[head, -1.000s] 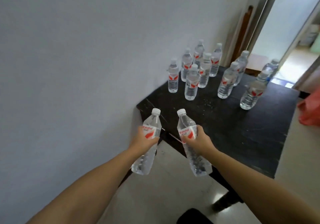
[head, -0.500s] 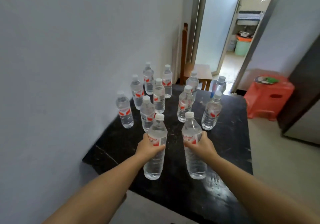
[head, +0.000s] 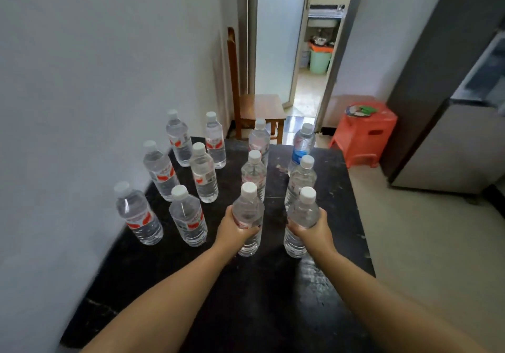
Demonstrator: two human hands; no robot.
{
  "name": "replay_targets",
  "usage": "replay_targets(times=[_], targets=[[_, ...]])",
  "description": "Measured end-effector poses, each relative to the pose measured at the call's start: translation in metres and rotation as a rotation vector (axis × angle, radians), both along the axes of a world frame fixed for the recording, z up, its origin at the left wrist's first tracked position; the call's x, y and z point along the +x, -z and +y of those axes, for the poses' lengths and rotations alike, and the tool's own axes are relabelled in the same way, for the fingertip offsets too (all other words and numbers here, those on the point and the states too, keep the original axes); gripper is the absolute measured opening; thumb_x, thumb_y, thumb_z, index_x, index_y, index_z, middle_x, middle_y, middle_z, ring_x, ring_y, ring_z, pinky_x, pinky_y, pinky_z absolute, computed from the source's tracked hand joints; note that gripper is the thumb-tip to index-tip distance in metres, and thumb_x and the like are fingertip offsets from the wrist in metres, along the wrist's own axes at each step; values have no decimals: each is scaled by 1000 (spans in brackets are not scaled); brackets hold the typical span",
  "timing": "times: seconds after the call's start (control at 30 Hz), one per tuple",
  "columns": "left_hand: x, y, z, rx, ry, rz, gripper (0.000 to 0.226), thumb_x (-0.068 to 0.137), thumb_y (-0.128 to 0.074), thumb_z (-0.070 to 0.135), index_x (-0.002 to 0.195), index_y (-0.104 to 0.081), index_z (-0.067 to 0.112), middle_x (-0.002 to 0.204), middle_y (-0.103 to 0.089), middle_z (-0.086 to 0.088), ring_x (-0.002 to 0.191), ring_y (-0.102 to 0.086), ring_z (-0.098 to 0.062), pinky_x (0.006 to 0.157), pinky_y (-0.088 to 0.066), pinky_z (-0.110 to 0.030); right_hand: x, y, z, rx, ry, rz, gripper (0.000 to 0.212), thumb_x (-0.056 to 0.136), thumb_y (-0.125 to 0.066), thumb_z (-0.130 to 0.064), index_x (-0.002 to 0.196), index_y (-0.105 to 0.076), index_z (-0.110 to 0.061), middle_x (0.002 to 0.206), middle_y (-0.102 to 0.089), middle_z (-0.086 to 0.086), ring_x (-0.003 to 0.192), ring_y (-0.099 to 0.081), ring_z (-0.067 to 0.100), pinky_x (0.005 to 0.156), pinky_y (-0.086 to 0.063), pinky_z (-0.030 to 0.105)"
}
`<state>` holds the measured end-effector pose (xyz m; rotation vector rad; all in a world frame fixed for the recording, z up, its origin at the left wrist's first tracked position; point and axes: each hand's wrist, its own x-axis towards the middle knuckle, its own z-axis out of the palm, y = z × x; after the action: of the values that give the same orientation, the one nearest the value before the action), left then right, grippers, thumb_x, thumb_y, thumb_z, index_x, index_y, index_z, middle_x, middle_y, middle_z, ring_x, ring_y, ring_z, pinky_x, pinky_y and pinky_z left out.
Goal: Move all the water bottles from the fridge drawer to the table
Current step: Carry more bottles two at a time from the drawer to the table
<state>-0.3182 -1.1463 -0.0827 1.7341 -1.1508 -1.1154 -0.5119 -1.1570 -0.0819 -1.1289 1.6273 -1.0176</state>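
Bench (head: 246, 311): black, scuffed top, set against the white wall (head: 95, 79) on the left.

Left hand (head: 232, 229): fingers curled round the body of the left held bottle (head: 248, 216), a clear water bottle with a white cap, upright, its base at or just above the bench top; contact cannot be told.

Right hand (head: 311, 229): fingers wrapped round the middle of the right held bottle (head: 302, 221), same kind, upright, its base likewise at the bench surface or just off it.

Standing bottles: ten, upright on the far half of the bench, all capped white. Nearest the wall, a near-left bottle (head: 138, 216); just right of it a second near bottle (head: 188, 217). Farther along the wall side, four more, among them a red-labelled bottle (head: 161, 172). In the middle, two in a line directly beyond the left held bottle. On the right, a bottle just behind the right held bottle, and beyond it a blue-labelled bottle (head: 302, 144) at the far edge.

Beyond the bench: a wooden chair (head: 259, 109) at the far end, an orange plastic stool (head: 364, 136) to the right, a grey fridge (head: 451, 123) at far right, an open doorway (head: 314, 51) ahead.
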Motion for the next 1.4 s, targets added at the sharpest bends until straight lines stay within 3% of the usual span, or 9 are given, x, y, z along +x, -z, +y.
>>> replay_targets(times=[0.2, 0.47, 0.67, 0.8, 0.9, 0.97, 1.1, 1.27, 1.4], targets=[[-3, 22, 2, -9, 82, 12, 64, 70, -81, 4, 122, -45, 18, 108, -59, 1, 102, -58, -16, 85, -42, -26, -2, 21, 13, -24, 89, -30, 55, 73, -81, -6, 109, -43, -22, 94, -61, -3, 83, -60, 9, 73, -45, 19], [7, 30, 3, 8, 137, -14, 68, 72, -78, 3, 128, -42, 14, 108, -58, 1, 101, -56, -14, 84, -40, -23, -6, 36, 22, -10, 31, 87, 63, 74, -82, -18, 117, -37, -29, 114, -60, 3, 104, -61, 17, 90, -48, 31], [9, 32, 9, 79, 126, -88, 68, 72, -79, 11, 129, -41, 14, 120, -58, -5, 110, -57, -21, 91, -44, -30, -9, 31, 24, 35, 26, 89, 71, 75, -81, -19, 130, -36, -17, 120, -57, 4, 109, -59, 20, 91, -46, 31], [10, 30, 14, 142, 150, -155, 80, 70, -80, 19, 136, -35, 15, 131, -51, -13, 122, -52, -28, 104, -43, -41, -8, 40, 25, 275, 15, 165, 76, 72, -83, -23, 131, -39, -7, 127, -57, 14, 115, -57, 29, 99, -48, 45], [12, 27, 26, 157, 143, -188, 85, 71, -80, 22, 141, -32, 15, 135, -49, -11, 124, -51, -25, 102, -42, -31, -2, 42, 30, 641, -287, 310, 73, 79, -77, -30, 138, -41, -5, 139, -49, 16, 127, -49, 32, 103, -42, 41], [16, 27, 32, 171, 137, -251, 80, 75, -78, 22, 141, -34, 15, 135, -48, -11, 124, -50, -24, 95, -39, -25, 5, 41, 30, 707, -428, 428, 66, 83, -73, -34, 135, -44, -4, 138, -49, 15, 123, -50, 29, 100, -43, 38], [33, 23, 50, 193, 81, -354, 78, 81, -72, 20, 145, -29, 17, 140, -45, -11, 130, -45, -23, 103, -39, -30, 33, 31, 20, 579, -644, 628, 48, 83, -71, -38, 115, -60, -4, 116, -62, 11, 96, -58, 22, 78, -44, 29], [67, 11, 77, 196, 4, -470, 70, 85, -66, 23, 145, -30, 19, 144, -42, -8, 129, -46, -23, 103, -44, -33, 81, 4, 15, 336, -875, 712, 40, 86, -66, -30, 117, -62, -6, 115, -66, 10, 107, -62, 23, 90, -47, 29], [100, -6, 108, 204, -124, -751, 62, 88, -60, 28, 143, -33, 20, 138, -46, -6, 124, -48, -24, 97, -47, -40, 126, -21, 22, 206, -985, 785, 46, 88, -63, -40, 121, -58, -7, 121, -62, 9, 113, -58, 26, 91, -45, 28]])
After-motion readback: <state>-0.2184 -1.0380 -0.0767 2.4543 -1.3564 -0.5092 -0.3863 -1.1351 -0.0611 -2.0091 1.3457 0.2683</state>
